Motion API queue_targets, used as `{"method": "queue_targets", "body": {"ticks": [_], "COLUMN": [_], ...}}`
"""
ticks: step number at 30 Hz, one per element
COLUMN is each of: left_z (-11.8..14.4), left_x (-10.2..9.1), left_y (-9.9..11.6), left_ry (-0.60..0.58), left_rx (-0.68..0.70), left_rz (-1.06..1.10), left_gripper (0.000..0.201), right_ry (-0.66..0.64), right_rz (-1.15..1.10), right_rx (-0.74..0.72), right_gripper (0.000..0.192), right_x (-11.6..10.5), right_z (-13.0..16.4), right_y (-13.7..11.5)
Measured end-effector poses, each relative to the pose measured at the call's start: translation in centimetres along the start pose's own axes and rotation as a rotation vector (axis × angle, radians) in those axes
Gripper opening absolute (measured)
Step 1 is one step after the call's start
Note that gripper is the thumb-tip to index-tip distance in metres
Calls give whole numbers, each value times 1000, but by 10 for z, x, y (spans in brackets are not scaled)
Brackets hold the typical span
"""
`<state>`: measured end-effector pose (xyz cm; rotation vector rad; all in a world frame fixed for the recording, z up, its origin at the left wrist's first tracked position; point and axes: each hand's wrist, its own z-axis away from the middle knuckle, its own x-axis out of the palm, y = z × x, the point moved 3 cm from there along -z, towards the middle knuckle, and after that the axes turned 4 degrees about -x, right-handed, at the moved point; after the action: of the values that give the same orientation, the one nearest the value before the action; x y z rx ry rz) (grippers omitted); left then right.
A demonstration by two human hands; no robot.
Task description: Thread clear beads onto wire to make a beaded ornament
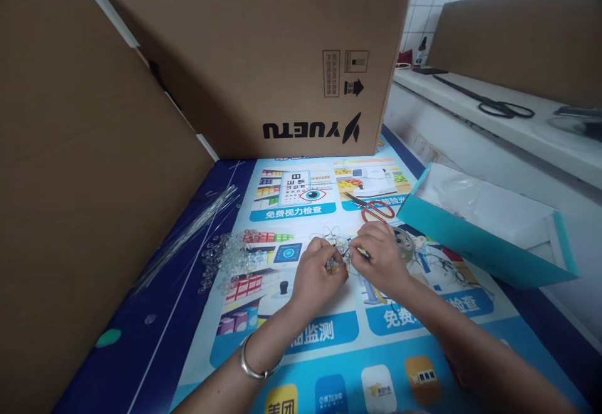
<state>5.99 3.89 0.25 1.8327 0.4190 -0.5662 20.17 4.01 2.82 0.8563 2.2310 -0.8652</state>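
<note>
Both hands meet at mid-mat: left hand (316, 271) and right hand (380, 256), fingers curled tight, pinch a small wire-and-bead piece (339, 257) between them, just above the printed mat (329, 351). Clear beads (230, 260) lie in a heap left of the hands; red scissors (374, 208) behind; teal box (484, 226) to the right.

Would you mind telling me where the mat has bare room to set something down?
Free: the near mat between the forearms, and its dark left strip beside the cardboard wall. Crowded: around both hands, left hand and right hand, with clear beads, scissors, teal box.
</note>
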Motion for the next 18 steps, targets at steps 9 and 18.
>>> {"method": "queue_targets", "body": {"ticks": [9,18], "left_z": [1,6], "left_x": [-3,-9], "left_y": [1,-1], "left_ry": [-4,67], "left_rx": [-15,63], "left_rz": [23,-56], "left_gripper": [2,5], "right_ry": [17,-37], "right_rz": [-66,-183], "right_rx": [-26,-21], "right_gripper": [10,10], "right_x": [-18,3], "right_z": [-10,2], "right_y": [-4,-12]}}
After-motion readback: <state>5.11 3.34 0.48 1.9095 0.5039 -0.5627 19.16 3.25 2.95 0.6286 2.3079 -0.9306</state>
